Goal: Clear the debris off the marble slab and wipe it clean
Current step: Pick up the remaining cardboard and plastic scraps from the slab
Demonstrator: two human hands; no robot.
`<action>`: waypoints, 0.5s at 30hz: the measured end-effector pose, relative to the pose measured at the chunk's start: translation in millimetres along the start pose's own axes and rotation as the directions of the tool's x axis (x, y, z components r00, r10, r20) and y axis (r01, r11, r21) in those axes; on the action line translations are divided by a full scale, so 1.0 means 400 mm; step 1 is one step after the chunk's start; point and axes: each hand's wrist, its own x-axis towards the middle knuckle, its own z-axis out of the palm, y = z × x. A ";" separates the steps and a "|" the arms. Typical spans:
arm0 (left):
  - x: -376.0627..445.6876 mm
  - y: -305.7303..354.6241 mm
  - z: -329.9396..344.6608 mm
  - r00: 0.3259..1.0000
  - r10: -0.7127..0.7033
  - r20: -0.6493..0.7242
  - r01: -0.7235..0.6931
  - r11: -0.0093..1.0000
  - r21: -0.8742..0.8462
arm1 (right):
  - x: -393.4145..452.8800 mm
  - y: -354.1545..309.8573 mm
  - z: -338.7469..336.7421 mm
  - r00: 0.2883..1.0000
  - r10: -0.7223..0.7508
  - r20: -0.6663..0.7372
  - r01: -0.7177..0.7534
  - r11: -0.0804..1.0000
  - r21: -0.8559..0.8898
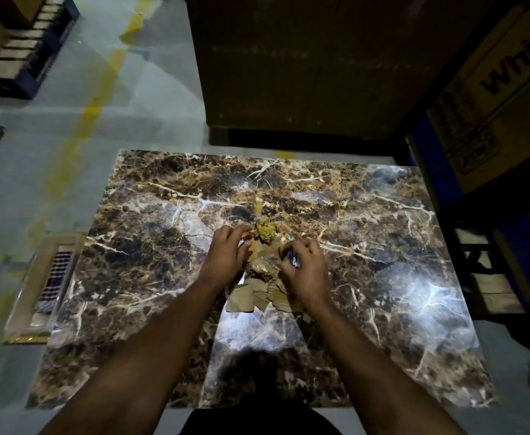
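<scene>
I see two hands over one marble slab [367,246]: my left hand [226,257] curls its fingers on the 9 o'clock side of a single debris pile [262,277], my right hand [304,271] pinches a small scrap at its 3 o'clock side. Bare brown, white-veined stone runs wide to every edge. Farther off, two crumpled yellowish wads [265,233] top torn cardboard at centre.

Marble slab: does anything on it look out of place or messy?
Yes. A pile of torn brown paper scraps and crumpled yellowish wads litters the middle of the marble slab, between the left hand and right hand, which gather it.
</scene>
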 end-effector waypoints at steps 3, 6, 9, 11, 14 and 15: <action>-0.074 0.023 0.040 0.997 0.058 -0.045 -0.058 0.998 0.011 | -0.057 0.068 0.039 0.998 -0.045 0.052 0.059 0.951 -0.304; -0.148 0.038 0.075 0.998 0.064 -0.021 -0.064 0.998 0.007 | -0.097 0.132 0.059 0.988 -0.054 0.144 0.102 0.932 -0.348; -0.179 0.054 0.100 0.999 0.034 -0.021 -0.036 0.995 -0.094 | -0.122 0.152 0.069 0.984 -0.083 0.158 0.115 0.972 -0.203; -0.181 0.079 0.113 1.000 0.014 -0.024 -0.018 0.980 -0.200 | -0.123 0.146 0.072 0.991 -0.079 0.105 0.085 0.995 -0.060; -0.172 0.119 0.141 0.992 -0.103 -0.079 0.065 0.920 -0.387 | -0.109 0.138 0.094 0.997 -0.055 0.053 0.050 0.993 0.105; -0.168 0.131 0.148 0.983 -0.156 -0.092 0.101 0.894 -0.437 | -0.105 0.137 0.103 0.998 -0.041 0.044 0.034 0.988 0.153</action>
